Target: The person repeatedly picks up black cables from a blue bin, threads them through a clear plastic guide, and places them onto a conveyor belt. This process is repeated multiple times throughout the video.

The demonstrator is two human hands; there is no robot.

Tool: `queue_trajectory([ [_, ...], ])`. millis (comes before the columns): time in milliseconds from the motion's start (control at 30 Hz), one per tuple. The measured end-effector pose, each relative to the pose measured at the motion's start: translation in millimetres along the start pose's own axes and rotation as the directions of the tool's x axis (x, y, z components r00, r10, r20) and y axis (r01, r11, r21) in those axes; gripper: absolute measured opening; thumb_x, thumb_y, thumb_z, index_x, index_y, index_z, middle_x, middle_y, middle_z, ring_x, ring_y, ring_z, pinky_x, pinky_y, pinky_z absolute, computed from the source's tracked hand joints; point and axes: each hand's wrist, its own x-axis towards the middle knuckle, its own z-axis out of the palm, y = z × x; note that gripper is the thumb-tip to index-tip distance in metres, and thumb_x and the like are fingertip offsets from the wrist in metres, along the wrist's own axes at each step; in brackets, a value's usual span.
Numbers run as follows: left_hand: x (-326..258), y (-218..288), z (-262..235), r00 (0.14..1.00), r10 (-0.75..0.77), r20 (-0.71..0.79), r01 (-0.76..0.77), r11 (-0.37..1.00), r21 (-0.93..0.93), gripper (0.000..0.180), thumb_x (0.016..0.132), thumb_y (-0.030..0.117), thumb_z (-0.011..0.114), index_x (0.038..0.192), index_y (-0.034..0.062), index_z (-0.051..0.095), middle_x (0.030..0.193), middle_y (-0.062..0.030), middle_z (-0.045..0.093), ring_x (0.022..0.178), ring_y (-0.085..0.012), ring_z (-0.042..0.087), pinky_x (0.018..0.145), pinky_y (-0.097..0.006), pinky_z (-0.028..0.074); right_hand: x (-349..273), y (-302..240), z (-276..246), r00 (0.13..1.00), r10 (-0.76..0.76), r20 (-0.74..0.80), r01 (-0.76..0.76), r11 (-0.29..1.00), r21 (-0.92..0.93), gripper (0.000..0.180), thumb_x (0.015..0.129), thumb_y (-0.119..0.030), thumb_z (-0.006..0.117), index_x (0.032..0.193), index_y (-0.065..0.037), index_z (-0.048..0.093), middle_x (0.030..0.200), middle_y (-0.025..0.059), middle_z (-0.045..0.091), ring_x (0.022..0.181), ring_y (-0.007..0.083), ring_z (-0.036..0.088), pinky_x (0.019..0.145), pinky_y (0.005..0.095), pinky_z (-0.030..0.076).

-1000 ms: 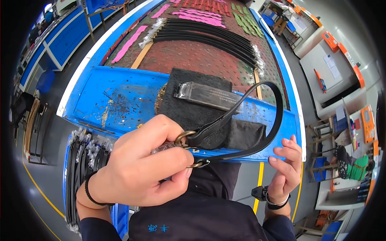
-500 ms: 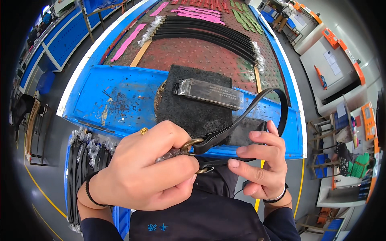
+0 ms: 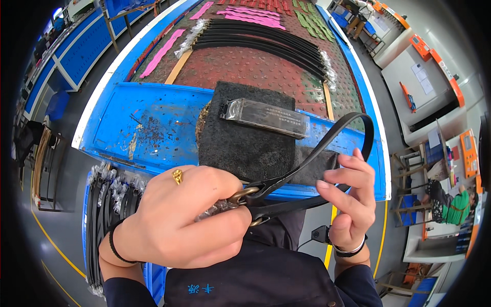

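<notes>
My left hand [image 3: 179, 220] is clenched around the buckle end of a black belt [image 3: 327, 143], close to my chest and just off the near edge of the blue table [image 3: 148, 123]. The brass buckle [image 3: 245, 197] pokes out between thumb and forefinger, with a bit of clear plastic wrap bunched under the fingers. A gold ring [image 3: 177, 176] sits on one finger and a thin black band on that wrist.

From the buckle the strap runs up and to the right, arches over the right end of the table's near edge, and doubles back as a loop, so the long axis of the belt lies on a diagonal from my left hand toward the far right. The lower run of the loop passes just beside my right hand [image 3: 348, 204]. That hand is half curled, fingers bent inward with fingertips near the strap; I cannot tell whether they actually pinch it or only brush it (the strap hides the contact). Either way, the right hand is the one nearer the free loop, while the left has the buckle firmly.

On the table, beyond both hands, lies a dark felt mat [image 3: 245, 138] with a long clear plastic box [image 3: 266, 117] across its far part. Farther back, a row of black belts [image 3: 266, 41] is laid out on the brown board, with pink strips [image 3: 250, 11] toward the far edge. More wrapped belts [image 3: 110, 204] hang at the near left corner.
</notes>
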Motion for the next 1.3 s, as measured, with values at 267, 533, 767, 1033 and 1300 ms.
queue_trajectory([
  [267,-2,2,0,0.996,0.089,0.016,-0.090,0.994,0.059,0.020,0.052,0.010,0.069,0.071,0.0102,0.064,0.082,-0.0065,0.054,0.054,-0.0187,0.048,0.047,-0.030,0.035,-3,-12,-2,0.994,-0.105,0.040,0.104,0.995,0.005,0.051,0.089,-0.053,0.033,0.098,-0.018,0.069,0.103,0.0041,0.059,0.109,0.0263,0.045,0.105,0.0470,0.021],
  [533,0,3,-1,0.995,0.094,0.025,-0.095,0.994,0.054,0.020,0.052,0.010,0.069,0.071,0.0099,0.064,0.082,-0.0068,0.053,0.054,-0.0189,0.048,0.047,-0.030,0.035,1,-14,4,0.982,-0.170,0.078,0.172,0.985,-0.023,0.052,0.088,-0.054,0.034,0.098,-0.017,0.069,0.108,0.0048,0.058,0.110,0.0267,0.045,0.105,0.0477,0.018],
  [767,-4,-1,-2,0.999,0.052,0.013,-0.053,0.996,0.078,0.018,0.056,0.010,0.068,0.073,0.0088,0.063,0.080,-0.0076,0.053,0.057,-0.0206,0.049,0.049,-0.030,0.038,-23,4,2,0.954,-0.086,-0.288,0.103,0.994,0.046,0.054,0.092,-0.051,0.028,0.093,-0.014,0.066,0.101,0.0099,0.058,0.109,0.0284,0.047,0.100,0.0486,0.031],
  [1033,-22,-27,-2,0.916,-0.348,-0.201,0.261,0.895,-0.362,0.007,0.078,0.007,0.055,0.080,0.0014,0.053,0.079,-0.0082,0.049,0.068,-0.0169,0.047,0.060,-0.027,0.039,-53,39,25,0.876,0.450,0.176,-0.318,0.811,-0.491,0.034,0.085,-0.023,0.048,0.110,-0.003,0.060,0.135,0.0161,0.037,0.131,0.0393,0.021,0.105,0.0536,0.008],
  [1300,-22,-20,-5,0.734,-0.672,0.095,0.305,0.201,-0.931,0.016,0.089,0.019,0.046,0.087,0.0031,0.045,0.077,-0.0046,0.048,0.055,-0.0066,0.039,0.050,-0.021,0.031,-55,33,23,0.890,0.440,0.124,-0.341,0.820,-0.460,0.028,0.082,-0.019,0.049,0.092,0.000,0.067,0.139,0.0167,0.034,0.133,0.0387,0.017,0.106,0.0525,0.004],
])
